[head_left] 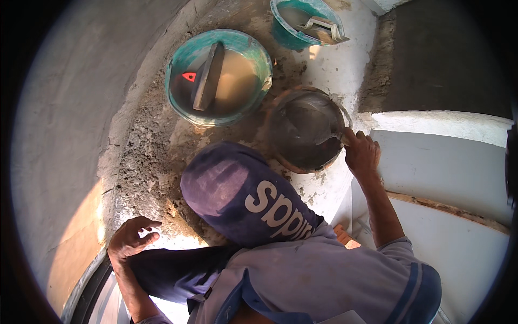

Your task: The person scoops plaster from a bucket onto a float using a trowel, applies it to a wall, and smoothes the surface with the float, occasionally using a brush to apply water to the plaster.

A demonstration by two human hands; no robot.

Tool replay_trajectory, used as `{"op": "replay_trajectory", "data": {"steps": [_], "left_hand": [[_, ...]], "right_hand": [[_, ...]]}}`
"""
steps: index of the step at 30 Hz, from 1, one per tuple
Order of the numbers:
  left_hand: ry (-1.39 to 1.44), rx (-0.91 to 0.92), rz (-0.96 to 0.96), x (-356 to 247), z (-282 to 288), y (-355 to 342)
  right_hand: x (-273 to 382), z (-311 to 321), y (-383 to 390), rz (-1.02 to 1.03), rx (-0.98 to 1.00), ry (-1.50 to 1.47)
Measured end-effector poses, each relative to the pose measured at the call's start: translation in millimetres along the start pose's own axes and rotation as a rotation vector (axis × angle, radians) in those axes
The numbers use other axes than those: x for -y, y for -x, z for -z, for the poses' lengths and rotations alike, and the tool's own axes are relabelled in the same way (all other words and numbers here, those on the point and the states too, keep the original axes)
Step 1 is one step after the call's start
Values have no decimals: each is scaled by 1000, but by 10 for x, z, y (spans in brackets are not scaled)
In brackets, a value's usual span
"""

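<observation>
My right hand [362, 154] is closed round the pale handle of a trowel [344, 139] at the right rim of a round, shallow basin [302, 168]. The trowel's blade is hard to make out against the wet grey mortar [307, 121] that fills the basin. My left hand [135, 237] hovers at the lower left beside my knee, near the wall's foot. Its fingers are loosely bent, thumb and forefinger apart, with nothing between them.
Left of the basin stands a teal tub [172, 105] of murky water; a long float [209, 78] and a red pointed piece [189, 76] sit in it. Farther back is a teal bucket [286, 36] with a plastering trowel [326, 29] across its rim. Grey wall [70, 108] curves along the left.
</observation>
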State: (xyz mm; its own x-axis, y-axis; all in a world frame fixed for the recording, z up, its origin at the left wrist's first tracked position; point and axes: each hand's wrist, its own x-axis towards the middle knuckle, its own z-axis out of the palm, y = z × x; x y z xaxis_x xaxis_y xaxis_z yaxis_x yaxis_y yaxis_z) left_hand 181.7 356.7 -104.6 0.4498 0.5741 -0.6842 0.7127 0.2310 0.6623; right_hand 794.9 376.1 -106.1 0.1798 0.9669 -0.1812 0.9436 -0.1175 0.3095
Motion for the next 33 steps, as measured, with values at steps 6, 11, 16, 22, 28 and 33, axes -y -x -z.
{"op": "replay_trajectory", "data": {"steps": [6,11,16,22,28,33], "left_hand": [[-124,184,-168,-245,221,25],[-315,38,-258,-353,352,8],[-134,126,-345,-283,-22,118],[-193,90,-370,-280,-257,481],[-291,50,-363,-337,-393,823],[-388,-69,-472,-540,-710,1211]], "right_hand": [[216,-12,206,87,-72,-8],[353,-128,546,44,52,-263],[265,-401,877,-15,89,-498],[86,-1299,1009,265,132,-1788],[40,-1637,1016,292,-19,-1787],[319,-875,569,420,-245,-1190]]}}
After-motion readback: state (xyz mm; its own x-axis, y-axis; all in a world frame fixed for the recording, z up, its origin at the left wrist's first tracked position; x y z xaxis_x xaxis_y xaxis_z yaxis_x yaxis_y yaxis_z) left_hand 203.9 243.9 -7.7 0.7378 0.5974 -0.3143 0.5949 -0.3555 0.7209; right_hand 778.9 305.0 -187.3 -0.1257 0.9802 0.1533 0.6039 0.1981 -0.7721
